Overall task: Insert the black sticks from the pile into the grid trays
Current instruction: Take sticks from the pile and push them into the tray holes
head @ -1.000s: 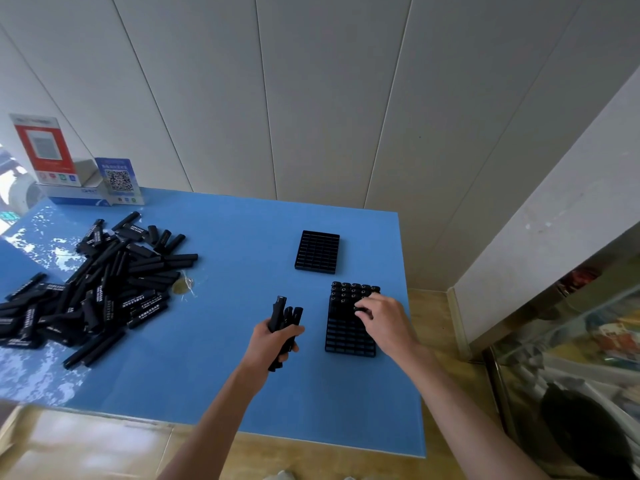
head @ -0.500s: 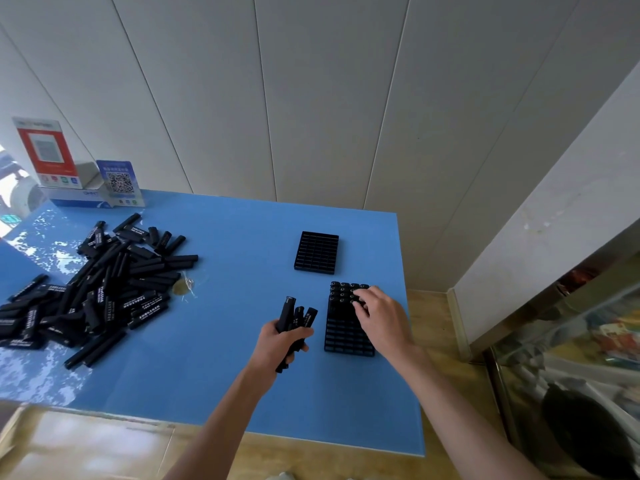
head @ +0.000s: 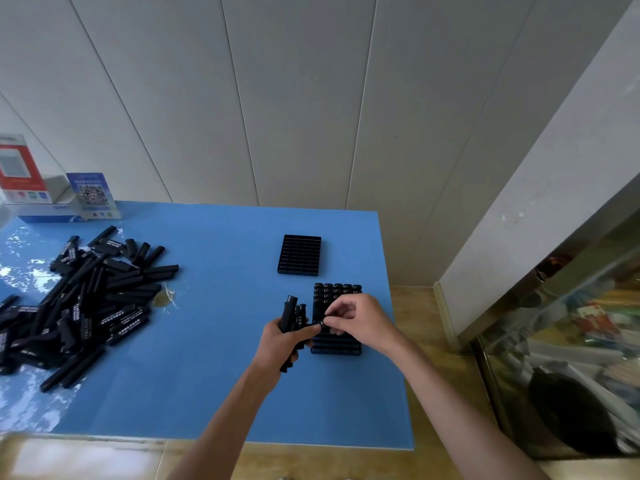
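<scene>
Left hand [head: 281, 336]: grips a bundle of black sticks [head: 290, 311], upright.
Right hand [head: 360, 320]: fingers pinch one stick end [head: 322, 323] over the near grid tray [head: 336, 344].
Pile [head: 79, 303]: bench [head: 207, 375], left side.
Far grid tray [head: 299, 254]: unfilled.

Your left hand [head: 282, 339] grips a bundle of black sticks [head: 292, 315]. Your right hand [head: 358, 320] pinches one stick's end [head: 322, 323] over the near grid tray [head: 336, 318], far rows filled. Second tray [head: 299, 254] sits behind, pile [head: 79, 299] far left on the blue table [head: 207, 375].
</scene>
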